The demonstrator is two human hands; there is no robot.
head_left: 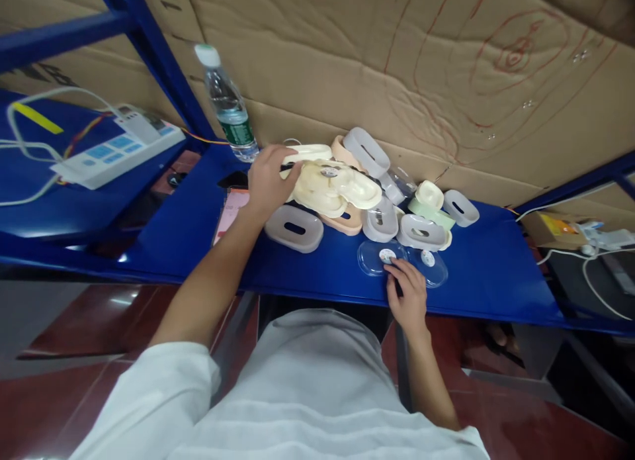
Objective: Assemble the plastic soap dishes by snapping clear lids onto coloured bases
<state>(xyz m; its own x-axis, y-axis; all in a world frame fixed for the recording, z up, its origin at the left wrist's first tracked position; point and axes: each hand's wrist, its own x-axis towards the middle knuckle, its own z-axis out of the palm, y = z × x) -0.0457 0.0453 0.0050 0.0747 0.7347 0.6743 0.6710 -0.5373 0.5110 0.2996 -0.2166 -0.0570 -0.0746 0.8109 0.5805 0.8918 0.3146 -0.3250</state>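
Two hands, half open: your left hand [270, 180] touches piled cream trays [317, 190]; your right hand [409, 296], a clear stickered lid [371, 257].

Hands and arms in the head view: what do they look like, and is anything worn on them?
The left hand and right hand are bare, with no gloves, watch or bracelet showing. Short, loose, whitish sleeves end near the elbows; no cables or markings show.

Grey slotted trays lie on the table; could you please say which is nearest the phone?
The leftmost grey tray, just right of the phone; the other grey trays lie farther right.
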